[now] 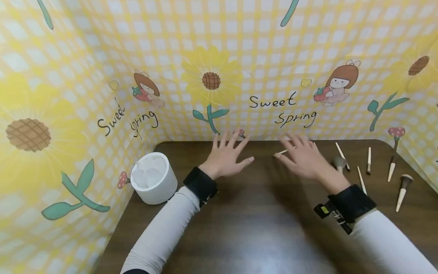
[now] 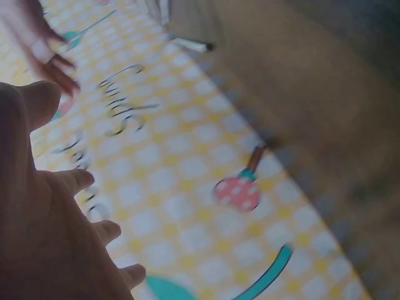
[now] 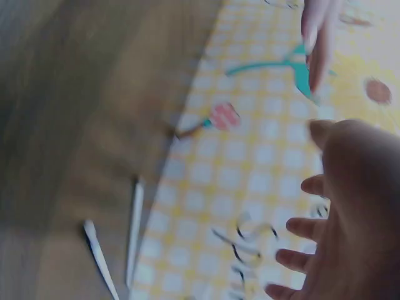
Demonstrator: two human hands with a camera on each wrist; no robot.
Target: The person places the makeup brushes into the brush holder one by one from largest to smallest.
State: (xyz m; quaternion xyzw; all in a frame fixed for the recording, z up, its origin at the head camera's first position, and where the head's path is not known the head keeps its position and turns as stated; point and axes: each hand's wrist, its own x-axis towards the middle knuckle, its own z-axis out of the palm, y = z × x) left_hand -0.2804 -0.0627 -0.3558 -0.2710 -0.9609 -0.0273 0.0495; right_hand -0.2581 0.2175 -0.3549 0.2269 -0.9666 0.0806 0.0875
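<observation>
I hold my left hand (image 1: 224,154) and right hand (image 1: 304,158) over the back of the desk (image 1: 256,236), fingers spread wide, neither grip having hold of anything. There is a gap to work in between them, and a broad stretch of desk on the near side. The back edge, rounded at its corners, meets the checked cloth (image 1: 260,49) by my fingertips as the head view shows it; the cloth looks soft and slightly rippled.

Several brushes (image 1: 399,199) lie scattered on the right, near the right hand: slim, pale tapered handles, some with dark, fluffy heads. One shows just beside its thumb. The pot (image 1: 157,194), a smooth white cylinder, stands left of the left hand, near the side edge.
</observation>
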